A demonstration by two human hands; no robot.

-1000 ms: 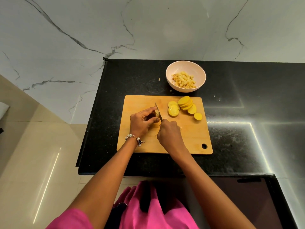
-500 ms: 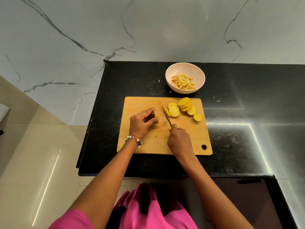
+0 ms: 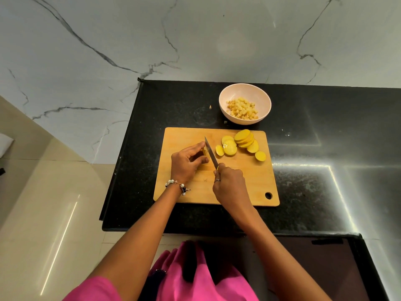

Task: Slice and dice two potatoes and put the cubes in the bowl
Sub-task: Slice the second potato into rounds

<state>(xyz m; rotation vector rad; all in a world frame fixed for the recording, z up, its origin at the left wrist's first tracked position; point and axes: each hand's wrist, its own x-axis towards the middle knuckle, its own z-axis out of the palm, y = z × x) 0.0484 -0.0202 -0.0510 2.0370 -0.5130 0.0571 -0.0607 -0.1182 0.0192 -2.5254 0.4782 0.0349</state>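
A small piece of potato is pinched on the wooden cutting board between the curled fingers and thumb of the left hand; most of the piece is hidden by the fingers. The blade of a knife is set just to the right of that piece, its tip pointed away from the person, and its handle is gripped in the right hand, whose fingers are wrapped fully round it. Round potato slices are spread and partly overlapped on the far right part of the board. Beyond the board, a pale bowl with potato cubes inside is stood on the black bench.
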